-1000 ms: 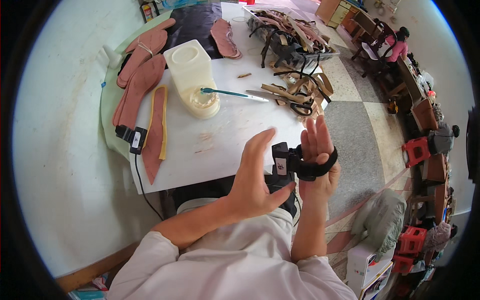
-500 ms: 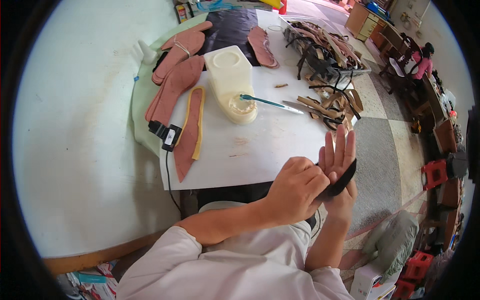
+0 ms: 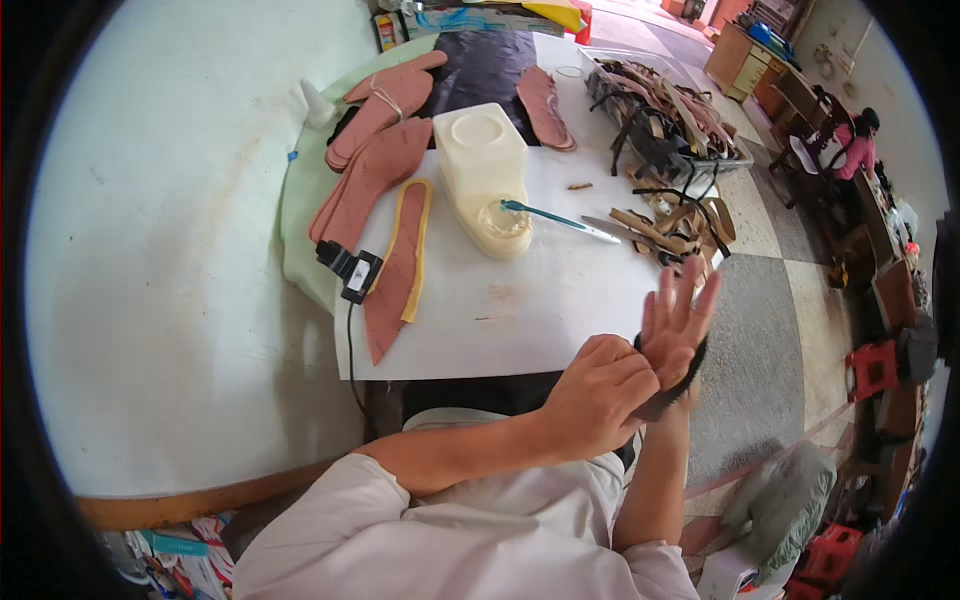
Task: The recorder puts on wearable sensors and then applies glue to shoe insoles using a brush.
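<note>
My left hand (image 3: 598, 394) is closed in a pinch on a black strap (image 3: 668, 401), close to the base of my right palm. The strap bends around the outer side of my right hand (image 3: 674, 325), and part of it is hidden behind that hand. My right hand is raised over the table's right front corner, fingers spread and holding nothing. Beyond both hands, a cream plastic container (image 3: 484, 150) lies on the white table top (image 3: 470, 345). A blue-handled brush (image 3: 560, 219) rests across its cut opening.
Reddish insole-shaped pieces (image 3: 385, 165) are stacked at the left, with a yellow-edged piece (image 3: 397, 275) nearer. A small black device (image 3: 354, 272) on a cable sits beside them. Scissors (image 3: 615, 227) and strap scraps (image 3: 665, 228) lie right, below a full plastic bin (image 3: 665, 115). A person (image 3: 856, 150) sits farther off.
My right hand has turned and its fingers have spread wider. The strap now curves around its outer side instead of crossing the palm. The whole view has shifted slightly.
</note>
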### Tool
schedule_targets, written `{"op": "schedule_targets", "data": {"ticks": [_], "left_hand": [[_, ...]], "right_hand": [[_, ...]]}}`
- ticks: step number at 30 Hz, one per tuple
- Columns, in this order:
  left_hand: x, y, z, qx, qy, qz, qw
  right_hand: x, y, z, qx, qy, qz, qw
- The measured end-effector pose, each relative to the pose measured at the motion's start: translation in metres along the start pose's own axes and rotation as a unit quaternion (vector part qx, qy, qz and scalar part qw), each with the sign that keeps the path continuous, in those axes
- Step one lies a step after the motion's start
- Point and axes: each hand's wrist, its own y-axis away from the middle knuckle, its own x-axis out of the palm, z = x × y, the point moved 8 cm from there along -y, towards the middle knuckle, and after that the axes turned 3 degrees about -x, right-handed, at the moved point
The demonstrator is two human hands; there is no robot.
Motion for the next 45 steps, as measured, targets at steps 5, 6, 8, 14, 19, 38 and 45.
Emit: {"op": "schedule_targets", "data": {"ticks": [5,6,8,14,19,38,45], "left_hand": [[0.001,0.005,0.001,-0.011,-0.007,0.02,1.0],[-0.001,0.004,0.0,-0.008,0.0,0.021,1.0],[-0.003,0.0,0.004,-0.041,0.006,0.023,0.999],[-0.012,-0.007,0.0,-0.031,-0.003,-0.001,1.0],[-0.01,-0.008,-0.001,-0.051,-0.002,0.015,0.999],[0.004,-0.009,-0.012,0.022,0.07,0.059,0.996],[0.02,0.002,-0.019,0.012,0.099,0.112,0.989]], "right_hand": [[0.012,-0.001,0.007,0.053,0.003,0.071,0.996],[0.008,-0.004,0.011,0.016,-0.015,0.06,0.998],[0.006,-0.009,0.019,-0.012,-0.015,0.033,0.999],[0.013,-0.02,0.009,0.007,-0.003,0.005,1.0],[-0.018,-0.034,-0.043,0.004,0.007,0.074,0.997],[0.005,-0.039,-0.019,0.034,-0.006,0.021,0.999],[0.004,-0.056,0.038,-0.205,0.406,-0.035,0.89]]}}
